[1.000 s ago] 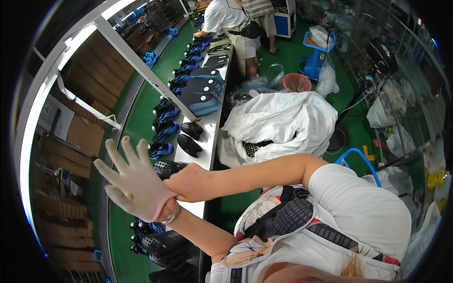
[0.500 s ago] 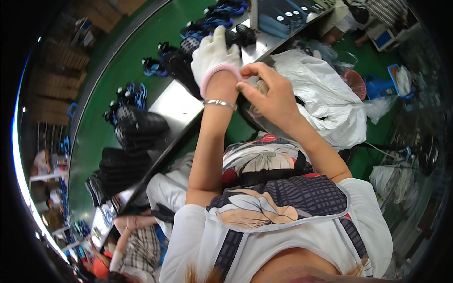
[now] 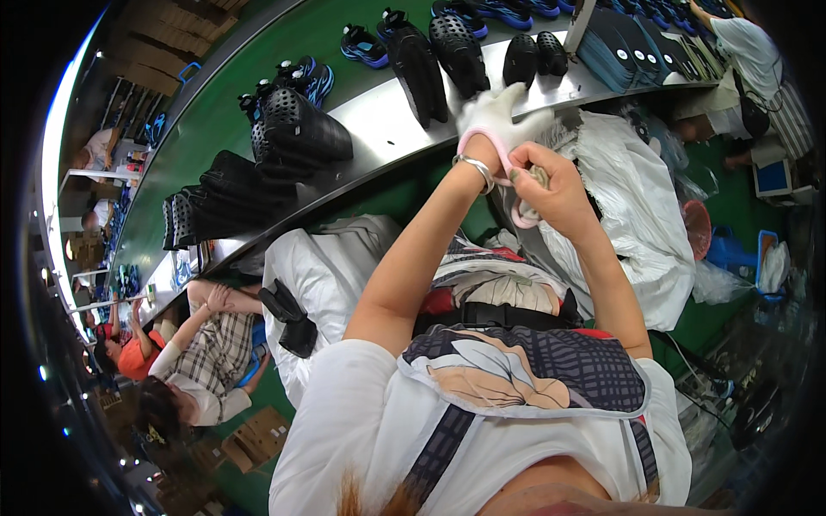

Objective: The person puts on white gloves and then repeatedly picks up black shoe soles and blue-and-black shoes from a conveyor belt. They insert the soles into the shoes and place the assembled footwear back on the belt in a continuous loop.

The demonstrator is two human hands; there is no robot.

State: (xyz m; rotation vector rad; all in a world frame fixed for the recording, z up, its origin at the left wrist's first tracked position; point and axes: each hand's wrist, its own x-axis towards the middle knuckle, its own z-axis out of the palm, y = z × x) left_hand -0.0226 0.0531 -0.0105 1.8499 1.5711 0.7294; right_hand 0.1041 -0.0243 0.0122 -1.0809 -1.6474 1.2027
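Note:
My left hand (image 3: 503, 120) wears a white knit glove with a pink cuff (image 3: 482, 138). Its fingers are spread and partly smeared by motion, and nothing is in them. Bare, my right hand (image 3: 555, 187) pinches the glove's pink cuff at my left wrist. A second, crumpled glove (image 3: 524, 213) with a pink edge hangs from my right palm, mostly covered by the fingers. Below the cuff a silver bracelet (image 3: 478, 169) circles my left wrist. Just beyond the gloved hand stand black perforated insole-like stacks (image 3: 458, 58) on a metal ledge (image 3: 379, 116).
More black stacks (image 3: 301, 129) and blue-black shoes (image 3: 363, 47) line the green conveyor (image 3: 206, 112). Dark flat pieces (image 3: 615, 56) are piled at the far right. A large white sack (image 3: 628, 198) lies to my right. Co-workers sit at the left (image 3: 206, 361) and far right (image 3: 753, 60).
Both my hands have shifted to the right in view, still together at the left wrist. The right fingers now grip the cuff, and the second glove's pink edge shows. My view has turned.

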